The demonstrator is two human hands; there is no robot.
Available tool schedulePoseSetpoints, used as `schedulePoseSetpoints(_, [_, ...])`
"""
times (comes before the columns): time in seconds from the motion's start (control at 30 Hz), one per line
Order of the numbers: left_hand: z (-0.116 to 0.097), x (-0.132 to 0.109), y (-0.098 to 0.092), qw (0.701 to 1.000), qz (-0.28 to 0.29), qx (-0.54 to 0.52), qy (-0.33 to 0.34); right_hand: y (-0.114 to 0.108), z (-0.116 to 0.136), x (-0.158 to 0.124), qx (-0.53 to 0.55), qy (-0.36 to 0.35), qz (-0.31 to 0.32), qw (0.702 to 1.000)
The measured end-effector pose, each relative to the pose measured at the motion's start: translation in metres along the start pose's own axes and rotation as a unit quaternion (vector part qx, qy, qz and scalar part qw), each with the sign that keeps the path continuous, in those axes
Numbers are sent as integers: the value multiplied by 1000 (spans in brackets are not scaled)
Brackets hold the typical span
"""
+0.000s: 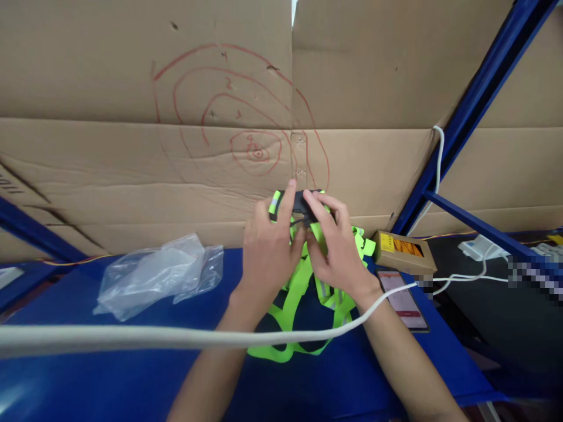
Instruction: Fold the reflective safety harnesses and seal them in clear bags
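Observation:
My left hand and my right hand meet at a black plastic buckle, each closed on one side of it with the index fingers along its top. The buckle belongs to neon yellow-green reflective straps, which look like a safety vest or harness. Below my hands the straps hang in loops and lie on the blue tabletop. A short dark cord or edge shows under the buckle between my thumbs. My fingers hide the buckle's ends.
A clear plastic bag lies crumpled to the left. On the right are a phone and an open cardboard box with orange contents. A white cable crosses in front of my forearms. Behind stands a cardboard wall between blue posts.

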State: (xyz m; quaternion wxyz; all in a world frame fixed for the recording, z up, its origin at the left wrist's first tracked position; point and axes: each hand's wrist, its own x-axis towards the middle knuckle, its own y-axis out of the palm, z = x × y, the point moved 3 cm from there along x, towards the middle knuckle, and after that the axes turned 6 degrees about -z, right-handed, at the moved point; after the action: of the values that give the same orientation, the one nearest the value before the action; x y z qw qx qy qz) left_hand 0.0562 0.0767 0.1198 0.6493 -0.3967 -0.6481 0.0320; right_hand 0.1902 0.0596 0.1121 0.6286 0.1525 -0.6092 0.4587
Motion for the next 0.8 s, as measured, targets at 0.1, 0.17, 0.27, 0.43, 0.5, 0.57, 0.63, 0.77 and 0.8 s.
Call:
schedulePoseSetpoints(0.1, [4,0,-13,997,-25,69,7,-7,-3,3,51,22,27,998])
schedulePoseSetpoints(0.17, [7,0,-20,996,-28,87,-8,-10,-9,4,90,66,31,993])
schedulePoseSetpoints(0.27, [8,4,-30,996,-44,69,-23,-7,-20,3,170,127,61,975])
schedulePoseSetpoints(0.43, [4,31,-54,997,-69,29,21,11,-23,-2,340,203,213,893])
schedulePoseSetpoints(0.5, [5,48,-64,997,-70,21,35,17,-17,-4,386,248,245,854])
schedulePoseSetpoints(0.57, [11,66,-71,997,-64,12,37,21,-8,-7,408,292,259,825])
schedulePoseSetpoints(0.63, [19,82,-76,998,-65,4,23,26,1,-9,424,312,259,810])
schedulePoseSetpoints(0.77, [28,102,-80,988,-135,-76,20,37,18,-11,444,265,223,826])
schedulePoseSetpoints(0.8, [29,105,-80,981,-153,-117,33,40,21,-13,448,254,229,826])
